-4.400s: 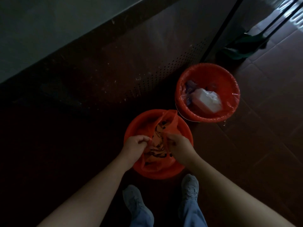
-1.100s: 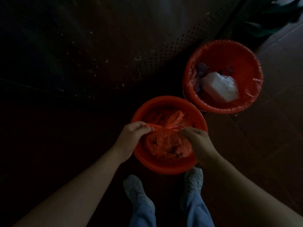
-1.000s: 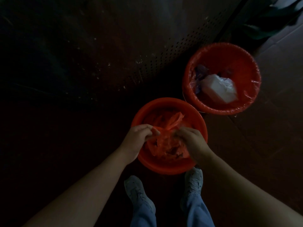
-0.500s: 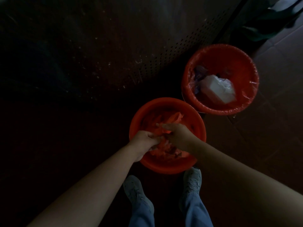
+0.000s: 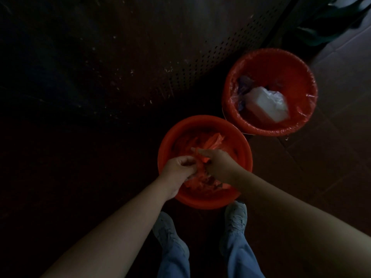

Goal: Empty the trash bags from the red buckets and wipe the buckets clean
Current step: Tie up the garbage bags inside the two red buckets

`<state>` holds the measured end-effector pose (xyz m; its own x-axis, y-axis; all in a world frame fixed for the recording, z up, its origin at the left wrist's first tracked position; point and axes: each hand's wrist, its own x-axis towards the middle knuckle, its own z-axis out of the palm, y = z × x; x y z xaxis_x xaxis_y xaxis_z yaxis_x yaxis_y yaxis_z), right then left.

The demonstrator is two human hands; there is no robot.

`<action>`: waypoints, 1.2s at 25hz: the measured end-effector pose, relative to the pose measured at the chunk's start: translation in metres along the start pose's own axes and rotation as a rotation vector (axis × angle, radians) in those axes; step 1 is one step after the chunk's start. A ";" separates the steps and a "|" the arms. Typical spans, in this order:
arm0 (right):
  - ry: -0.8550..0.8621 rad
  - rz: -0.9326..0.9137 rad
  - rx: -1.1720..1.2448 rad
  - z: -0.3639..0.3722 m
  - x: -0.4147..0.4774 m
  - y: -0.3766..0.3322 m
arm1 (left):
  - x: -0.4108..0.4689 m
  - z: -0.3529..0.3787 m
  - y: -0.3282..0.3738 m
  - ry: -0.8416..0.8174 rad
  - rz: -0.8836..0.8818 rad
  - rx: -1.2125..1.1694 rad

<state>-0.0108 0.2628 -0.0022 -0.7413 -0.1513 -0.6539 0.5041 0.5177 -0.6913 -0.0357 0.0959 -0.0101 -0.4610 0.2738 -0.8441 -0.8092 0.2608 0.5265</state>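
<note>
- L hand [image 5: 178,167] & R hand [image 5: 217,165] are close together over the near bucket [image 5: 166,141], nearly touching. L fingers curl round bunched plastic. R thumb & fingers pinch a strip of the same plastic. Both are clamped on the bag, neither free.
- The trash bag [image 5: 210,144] is orange, crumpled, and sits inside the near bucket w/ its mouth drawn in twd the centre. It isn't out yet.
- Key relation: the bag lies right under & between the hands. Its gathered top runs from the hands away twd the bucket's far rim, w/ a loose flap pointing at the far bucket [image 5: 281,71]. Neither hand is nearer, so prob. a straight-up lift w/ both.
- Step, at a guess: closing or knotting the bag's mouth before the lift. No cloth in sight, wiping not begun.
- The far bucket is ahead-right, just beside the near one; can't tell if the rims touch. Its liner [image 5: 309,103] is folded over the rim, w/ a white packet [image 5: 267,106] inside. It's nearer the R hand.
- Risk: the plastic looks thin and could tear or slip if yanked by the flap alone.
- Also there: shoes [image 5: 166,231] by the near bucket, tiled floor [image 5: 331,157], perforated panel [image 5: 200,57] behind.
</note>
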 end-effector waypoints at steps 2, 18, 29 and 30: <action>0.020 -0.031 -0.011 0.006 0.002 0.001 | 0.003 0.004 -0.002 0.109 0.060 0.028; 0.420 0.255 0.277 0.022 -0.014 0.034 | 0.022 -0.032 -0.008 0.520 0.253 0.918; 0.454 0.516 -0.279 0.009 -0.025 0.070 | 0.025 -0.050 -0.015 0.536 0.150 1.179; 0.439 0.534 -0.257 0.004 -0.025 0.072 | 0.025 -0.052 -0.018 0.530 0.147 1.197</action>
<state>0.0459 0.2999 -0.0365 -0.5599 0.4997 -0.6609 0.7663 0.6156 -0.1837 -0.0513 0.0498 -0.0459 -0.8237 0.0475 -0.5650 -0.0451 0.9878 0.1488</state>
